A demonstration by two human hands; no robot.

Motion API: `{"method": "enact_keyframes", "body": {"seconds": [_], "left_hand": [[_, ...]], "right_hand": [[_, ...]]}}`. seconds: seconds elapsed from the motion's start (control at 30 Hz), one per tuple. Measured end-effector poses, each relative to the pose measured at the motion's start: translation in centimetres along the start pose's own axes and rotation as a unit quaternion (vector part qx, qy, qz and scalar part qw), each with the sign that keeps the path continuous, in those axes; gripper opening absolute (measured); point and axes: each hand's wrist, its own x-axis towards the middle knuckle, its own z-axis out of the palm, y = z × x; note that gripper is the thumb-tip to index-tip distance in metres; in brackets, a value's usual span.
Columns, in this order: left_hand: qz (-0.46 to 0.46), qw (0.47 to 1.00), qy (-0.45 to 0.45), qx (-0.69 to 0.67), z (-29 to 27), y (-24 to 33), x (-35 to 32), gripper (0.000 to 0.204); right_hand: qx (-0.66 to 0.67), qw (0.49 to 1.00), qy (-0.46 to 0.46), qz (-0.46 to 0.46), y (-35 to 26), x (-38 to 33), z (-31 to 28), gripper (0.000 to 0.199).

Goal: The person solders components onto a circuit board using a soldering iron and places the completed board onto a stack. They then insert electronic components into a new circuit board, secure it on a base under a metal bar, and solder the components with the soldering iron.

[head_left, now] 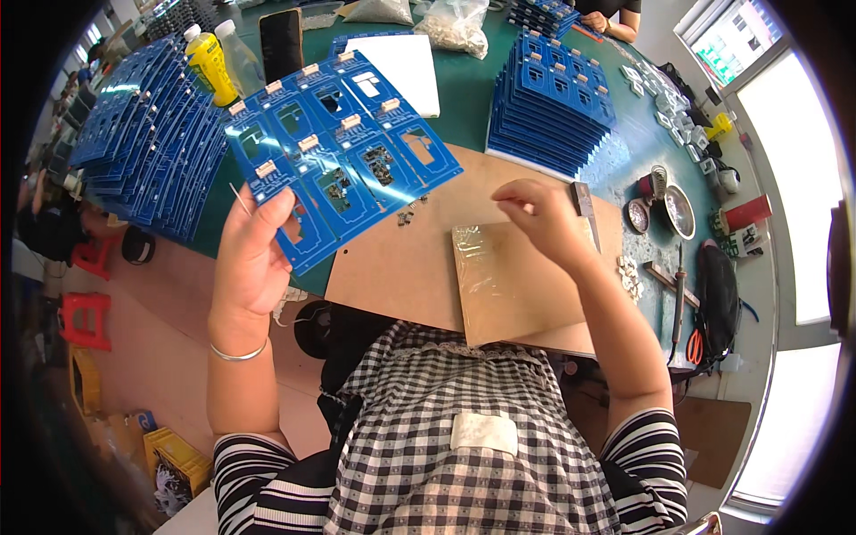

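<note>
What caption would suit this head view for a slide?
Left hand holds up a blue circuit board panel while right hand pinches something small above a brown board.

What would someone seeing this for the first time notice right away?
First, the blue circuit board panel held up at centre left in the left hand, with white connectors and cut-out windows. Next, the stacks of similar blue panels: one fanned out at far left, one piled at upper right on the green table. The right hand hovers, fingers pinched, above a taped brown board.
</note>
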Motion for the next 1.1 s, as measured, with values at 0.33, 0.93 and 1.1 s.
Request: {"method": "enact_keyframes", "body": {"seconds": [0.33,0.93,1.1], "left_hand": [[-0.010,0.997,-0.051,-0.052,-2.9,-0.8,-1.6,0.044],[-0.107,0.986,-0.073,-0.107,-0.7,-3.9,-3.9,0.051],[-0.137,0.982,-0.089,-0.092,0.5,-4.4,-4.9,0.050]], "right_hand": [[-0.222,0.966,0.017,-0.129,-0.2,5.6,8.5,0.013],[-0.061,0.979,-0.139,-0.135,0.6,7.1,5.1,0.034],[-0.082,0.978,-0.066,-0.178,2.9,7.2,5.7,0.024]]}}
